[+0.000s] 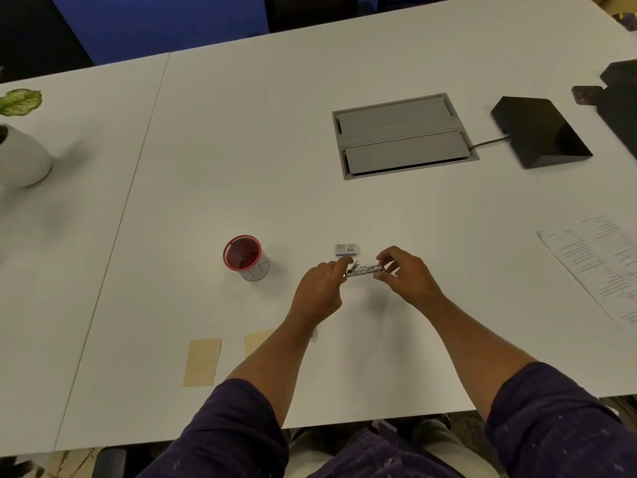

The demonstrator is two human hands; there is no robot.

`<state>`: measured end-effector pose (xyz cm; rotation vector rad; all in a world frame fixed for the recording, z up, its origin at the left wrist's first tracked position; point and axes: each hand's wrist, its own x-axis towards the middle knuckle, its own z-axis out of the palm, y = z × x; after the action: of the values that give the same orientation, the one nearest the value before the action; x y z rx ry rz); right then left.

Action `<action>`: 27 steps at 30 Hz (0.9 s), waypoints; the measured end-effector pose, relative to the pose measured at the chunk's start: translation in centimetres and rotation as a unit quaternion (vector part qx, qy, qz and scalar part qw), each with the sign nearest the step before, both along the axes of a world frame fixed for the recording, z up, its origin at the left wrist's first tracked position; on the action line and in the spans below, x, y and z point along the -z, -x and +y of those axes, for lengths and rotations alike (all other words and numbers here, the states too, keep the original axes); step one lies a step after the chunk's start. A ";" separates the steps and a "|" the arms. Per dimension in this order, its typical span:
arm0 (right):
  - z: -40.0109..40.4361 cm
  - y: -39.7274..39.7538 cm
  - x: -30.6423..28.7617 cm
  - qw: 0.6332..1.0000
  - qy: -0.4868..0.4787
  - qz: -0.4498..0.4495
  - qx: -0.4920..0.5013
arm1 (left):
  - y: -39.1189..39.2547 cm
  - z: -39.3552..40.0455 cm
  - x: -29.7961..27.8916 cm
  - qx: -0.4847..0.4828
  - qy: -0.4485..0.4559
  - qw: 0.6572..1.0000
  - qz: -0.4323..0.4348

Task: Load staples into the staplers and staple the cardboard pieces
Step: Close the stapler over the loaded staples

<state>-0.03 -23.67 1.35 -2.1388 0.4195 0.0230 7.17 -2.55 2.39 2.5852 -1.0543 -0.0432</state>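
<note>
Both hands pinch the small metal stapler [363, 270] just above the bench [275, 167], left hand [320, 291] at one end, right hand [406, 274] at the other, its long axis running across between them, the staple box [347, 249] just beyond.

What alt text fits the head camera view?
Both hands, left hand and right hand, hold a small metal stapler above a white table. A staple box lies just beyond, a red cup and two cardboard pieces to the left.
</note>
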 end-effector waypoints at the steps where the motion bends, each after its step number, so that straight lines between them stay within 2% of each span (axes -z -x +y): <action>1: -0.1 0.0 0.1 1.000 -0.007 0.001 0.000 | 0.0 0.0 0.0 -0.002 -0.002 1.000 0.000; 6: -0.1 -0.3 0.6 1.000 -0.018 -0.006 0.003 | -0.1 0.0 0.0 -0.014 -0.011 1.000 0.010; 27: 0.4 -0.3 0.5 1.000 -0.023 0.003 0.011 | 0.1 0.1 0.5 0.062 -0.064 0.996 -0.016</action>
<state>0.31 -23.31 0.83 -2.0902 0.4422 0.0265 7.12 -2.44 1.90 2.6382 -1.2601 -0.1034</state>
